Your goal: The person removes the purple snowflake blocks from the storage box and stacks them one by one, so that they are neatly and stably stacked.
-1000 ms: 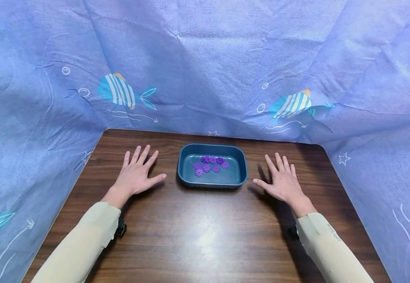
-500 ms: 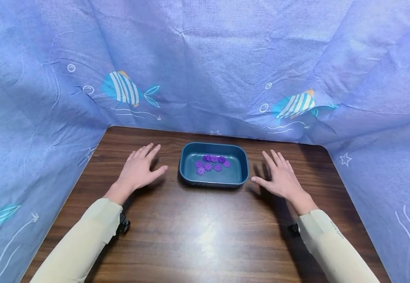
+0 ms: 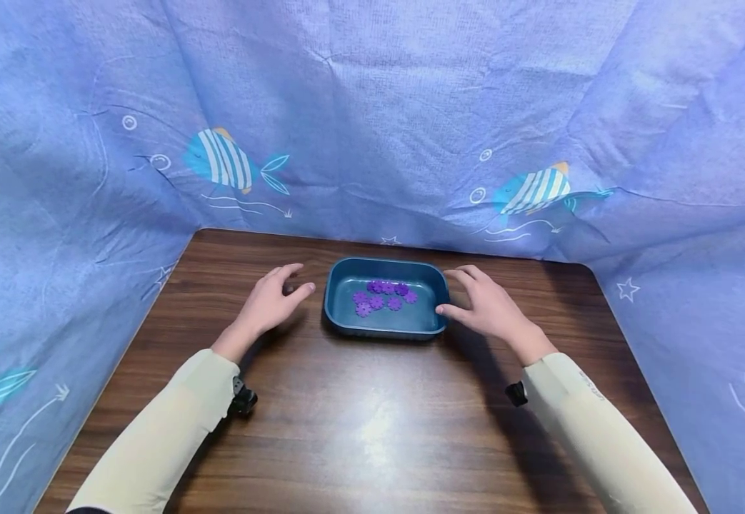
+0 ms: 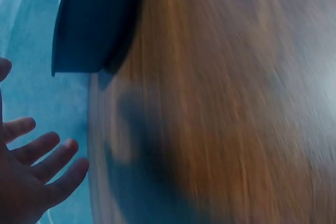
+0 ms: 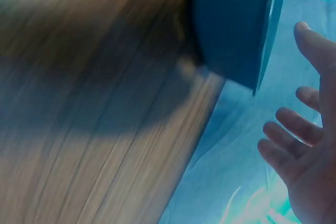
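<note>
A dark teal rectangular tray (image 3: 385,333) stands on the table near its far edge. Several purple flower-shaped pieces (image 3: 394,304) lie on its bottom, some overlapping. My left hand (image 3: 269,303) hovers just left of the tray, thumb and fingers spread apart with nothing between them. On the other side, my right hand (image 3: 484,303) is right at the tray's right end, its thumb overlapping the rim in the head view. In the right wrist view the fingers (image 5: 296,127) are relaxed and a gap shows between them and the tray wall (image 5: 231,30).
The brown wood-grain table (image 3: 372,400) has a bright glare spot in front of the tray. A blue cloth (image 3: 385,128) with fish prints hangs behind and along both sides. A dark wrist device (image 3: 242,398) sits under the left sleeve.
Both hands have lifted from the table and moved inward toward the tray, their spread fingers now bent a little. The right hand has come closest. The tray and purple pieces stay in place.
</note>
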{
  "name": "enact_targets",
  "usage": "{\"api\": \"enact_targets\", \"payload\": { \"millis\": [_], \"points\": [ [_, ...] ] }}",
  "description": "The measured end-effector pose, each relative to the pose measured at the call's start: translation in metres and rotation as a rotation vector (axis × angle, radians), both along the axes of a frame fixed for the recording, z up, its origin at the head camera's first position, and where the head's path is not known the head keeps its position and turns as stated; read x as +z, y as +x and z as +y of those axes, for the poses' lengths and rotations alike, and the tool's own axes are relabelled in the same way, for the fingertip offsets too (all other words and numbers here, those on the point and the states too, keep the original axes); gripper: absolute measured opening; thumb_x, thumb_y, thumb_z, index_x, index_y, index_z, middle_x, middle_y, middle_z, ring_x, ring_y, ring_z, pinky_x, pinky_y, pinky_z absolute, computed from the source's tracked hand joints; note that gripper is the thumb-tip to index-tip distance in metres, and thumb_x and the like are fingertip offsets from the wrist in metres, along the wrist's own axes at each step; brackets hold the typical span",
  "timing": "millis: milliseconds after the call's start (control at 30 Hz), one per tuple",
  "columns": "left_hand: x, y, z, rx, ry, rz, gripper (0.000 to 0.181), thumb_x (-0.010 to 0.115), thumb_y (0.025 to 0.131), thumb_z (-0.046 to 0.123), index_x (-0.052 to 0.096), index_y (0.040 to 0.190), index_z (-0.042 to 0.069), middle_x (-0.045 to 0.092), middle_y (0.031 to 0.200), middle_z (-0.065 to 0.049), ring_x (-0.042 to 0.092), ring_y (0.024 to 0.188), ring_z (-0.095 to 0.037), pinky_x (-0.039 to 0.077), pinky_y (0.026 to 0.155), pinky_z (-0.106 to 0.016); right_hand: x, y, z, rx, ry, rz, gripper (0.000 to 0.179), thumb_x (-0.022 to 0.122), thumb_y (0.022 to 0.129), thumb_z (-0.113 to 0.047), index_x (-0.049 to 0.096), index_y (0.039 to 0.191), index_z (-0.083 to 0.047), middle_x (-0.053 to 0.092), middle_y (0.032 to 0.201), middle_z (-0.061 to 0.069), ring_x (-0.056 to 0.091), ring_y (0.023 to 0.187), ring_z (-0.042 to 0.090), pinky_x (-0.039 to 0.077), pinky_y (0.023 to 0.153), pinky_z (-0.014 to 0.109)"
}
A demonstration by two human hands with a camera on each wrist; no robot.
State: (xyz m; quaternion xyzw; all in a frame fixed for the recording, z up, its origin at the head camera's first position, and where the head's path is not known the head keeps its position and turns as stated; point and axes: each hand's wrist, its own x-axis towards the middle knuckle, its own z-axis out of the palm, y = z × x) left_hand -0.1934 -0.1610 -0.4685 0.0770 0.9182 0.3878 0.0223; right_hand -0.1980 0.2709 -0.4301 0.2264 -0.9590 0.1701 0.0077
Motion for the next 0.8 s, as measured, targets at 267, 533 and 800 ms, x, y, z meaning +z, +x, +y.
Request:
{"api": "enact_targets", "payload": {
  "millis": [267,533,800],
  "points": [
    [-0.003,-0.007,0.023,0.047,0.216,-0.068,0.050,0.065,0.101,0.030,0.057,0.142,0.003,0.068,0.127,-0.020,0.069,0.109,-0.033,0.061,0.086,-0.042,-0.009,-0.016,-0.034,0.075,-0.009,-0.055,0.060,0.079,0.090,-0.041,0.061,0.139,-0.010,0.059,0.135,0.010,0.063,0.116,0.030,0.051,0.107,0.051],
    [-0.009,-0.007,0.039,0.058,0.410,-0.236,0.053,0.065,0.101,0.020,0.051,0.146,-0.003,0.065,0.128,-0.025,0.069,0.101,-0.035,0.065,0.077,-0.048,-0.022,-0.028,-0.065,0.135,-0.060,-0.118,0.051,0.081,0.090,-0.031,0.066,0.133,-0.007,0.065,0.129,0.012,0.066,0.112,0.032,0.057,0.097,0.049],
    [-0.016,-0.004,0.047,0.043,0.545,-0.345,0.052,0.064,0.101,0.012,0.047,0.149,0.000,0.062,0.129,-0.026,0.069,0.102,-0.033,0.066,0.072,-0.046,-0.029,-0.033,-0.092,0.199,-0.054,-0.166,0.048,0.080,0.091,-0.028,0.068,0.129,-0.002,0.069,0.122,0.015,0.067,0.108,0.026,0.059,0.096,0.043]
  ]
}}
